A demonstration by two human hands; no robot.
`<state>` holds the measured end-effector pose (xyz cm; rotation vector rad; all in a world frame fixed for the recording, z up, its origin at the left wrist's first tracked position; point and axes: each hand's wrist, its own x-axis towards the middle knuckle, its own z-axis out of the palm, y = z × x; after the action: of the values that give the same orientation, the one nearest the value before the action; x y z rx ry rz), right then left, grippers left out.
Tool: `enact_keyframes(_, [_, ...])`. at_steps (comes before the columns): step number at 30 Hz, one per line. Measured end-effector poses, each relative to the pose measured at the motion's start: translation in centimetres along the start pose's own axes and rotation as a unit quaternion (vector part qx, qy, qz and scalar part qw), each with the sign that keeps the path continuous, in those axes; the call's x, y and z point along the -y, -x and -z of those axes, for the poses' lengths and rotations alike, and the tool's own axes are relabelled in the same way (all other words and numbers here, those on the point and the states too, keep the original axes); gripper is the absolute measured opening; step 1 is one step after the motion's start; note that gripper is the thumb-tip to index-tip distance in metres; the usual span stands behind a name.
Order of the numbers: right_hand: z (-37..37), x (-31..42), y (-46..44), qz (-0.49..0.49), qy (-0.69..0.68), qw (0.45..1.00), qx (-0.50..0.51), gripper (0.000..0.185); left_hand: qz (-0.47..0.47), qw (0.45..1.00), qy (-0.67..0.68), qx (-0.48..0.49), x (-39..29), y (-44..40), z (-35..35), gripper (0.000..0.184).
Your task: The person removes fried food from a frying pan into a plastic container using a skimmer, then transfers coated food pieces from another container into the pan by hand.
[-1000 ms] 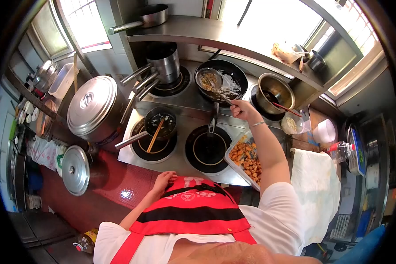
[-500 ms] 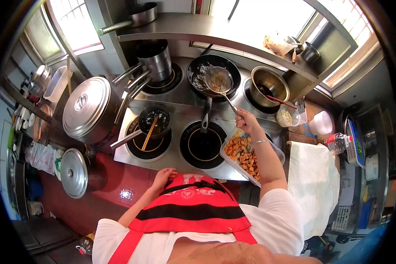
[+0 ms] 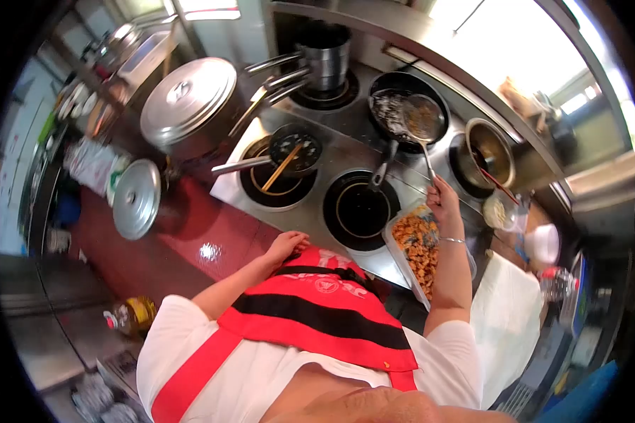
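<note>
My right hand [image 3: 442, 198] is closed round the handle of a round mesh strainer [image 3: 424, 118]. The strainer's bowl, with some brown bits in it, is over the right side of a black frying pan [image 3: 384, 113] on the back burner. Whitish foamy liquid shows in the pan. Below my right forearm, a clear plastic tub [image 3: 396, 262] holds many browned fried pieces [image 3: 418, 240]. My left hand [image 3: 287, 246] rests by the upper edge of my red apron [image 3: 317, 310], fingers loosely stretched, holding nothing.
A small saucepan [image 3: 294, 149] with chopsticks [image 3: 281, 169] stands on the front left burner. Behind it are stacked steel pots [image 3: 326, 63]. A large lidded pot [image 3: 188, 99] is to the left. A steel pot [image 3: 494, 155] and a white cloth [image 3: 504, 310] are at right.
The camera view has tilted and swung left, shifting the stove to the right in the picture. The strainer has moved slightly right over the pan. My left hand stays by the apron.
</note>
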<state>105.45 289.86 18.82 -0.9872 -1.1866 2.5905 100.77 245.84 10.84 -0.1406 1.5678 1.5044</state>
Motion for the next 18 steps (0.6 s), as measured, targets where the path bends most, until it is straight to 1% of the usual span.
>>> enact_keyframes(1, [-0.6, -0.1, 0.2, -0.01, 0.007, 1.0, 0.011, 0.019, 0.001, 1.0, -0.003, -0.002, 0.3, -0.4, 0.0, 0.025])
enact_keyframes(3, [-1.4, 0.2, 0.9, 0.015, 0.031, 0.998, -0.05, 0.024, 0.0, 1.0, -0.006, -0.002, 0.7, -0.5, 0.3, 0.025])
enact_keyframes(6, [-1.8, 0.1, 1.1, 0.013, 0.038, 0.998, -0.043, 0.027, -0.001, 1.0, -0.001, -0.007, 1.1, -0.6, 0.3, 0.025])
enact_keyframes(8, [-2.2, 0.1, 1.3, 0.012, 0.054, 0.997, -0.049, 0.029, -0.006, 1.0, -0.002, 0.004, 1.3, -0.8, 0.5, 0.029])
enact_keyframes(11, [-4.2, 0.3, 1.8, 0.019, 0.062, 0.998, -0.023, 0.03, 0.006, 1.0, 0.004, 0.001, 0.8, -0.3, 0.5, 0.029])
enact_keyframes(13, [-6.5, 0.2, 2.8, 0.041, 0.071, 0.996, 0.043, 0.03, 0.003, 1.0, 0.003, 0.002, 1.1, -0.4, 0.6, 0.029])
enact_keyframes(14, [-8.0, -0.2, 3.3, 0.04, 0.072, 0.996, 0.043, 0.03, 0.001, 1.0, 0.0, 0.004, 1.1, -0.5, 0.6, 0.029])
enact_keyframes(16, [-11.3, -2.0, 4.2, 0.036, 0.098, 0.99, 0.095, 0.033, 0.003, 1.0, -0.002, 0.004, 1.0, -0.4, 0.7, 0.029])
enact_keyframes(17, [-12.4, -3.7, 4.1, 0.013, 0.096, 0.99, 0.1, 0.034, 0.004, 1.0, -0.004, 0.004, 0.9, -0.4, 0.7, 0.03])
enact_keyframes(18, [-13.4, -5.6, 3.8, -0.016, 0.073, 0.988, 0.135, 0.035, 0.004, 1.0, -0.003, 0.005, 0.8, -0.4, 0.8, 0.03])
